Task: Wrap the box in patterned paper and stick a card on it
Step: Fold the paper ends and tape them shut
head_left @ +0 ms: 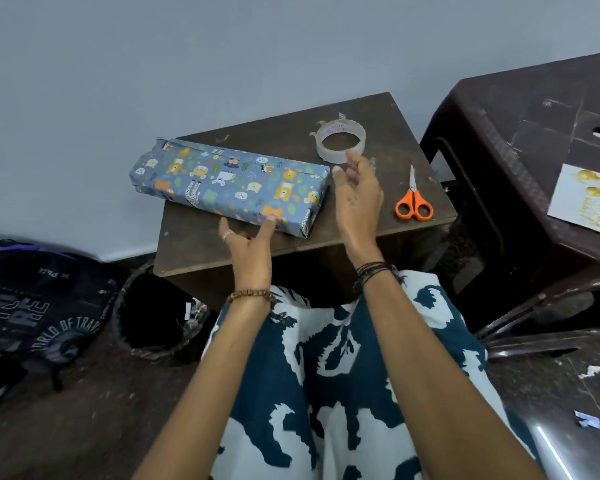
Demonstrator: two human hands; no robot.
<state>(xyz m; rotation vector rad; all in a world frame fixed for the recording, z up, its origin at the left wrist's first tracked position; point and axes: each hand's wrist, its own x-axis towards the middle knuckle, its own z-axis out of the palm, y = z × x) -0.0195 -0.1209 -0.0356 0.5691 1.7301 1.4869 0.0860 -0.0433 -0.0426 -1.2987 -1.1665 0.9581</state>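
We see the wrapped box [229,187], long, flat and covered in blue-grey animal-print paper, lying on the dark wooden tabletop [388,209] just beyond our left hand [252,245], whose relaxed fingertips touch its near edge. Our right hand [357,195] hovers open beside the box's right end, holding nothing. The birthday card [584,199] lies on the plastic stool [520,109], well apart.

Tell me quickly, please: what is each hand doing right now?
Left hand: open, fingertips touching the near edge of the wrapped box.
Right hand: open, raised beside the box's right end; a clear tape piece seems stuck to a fingertip.
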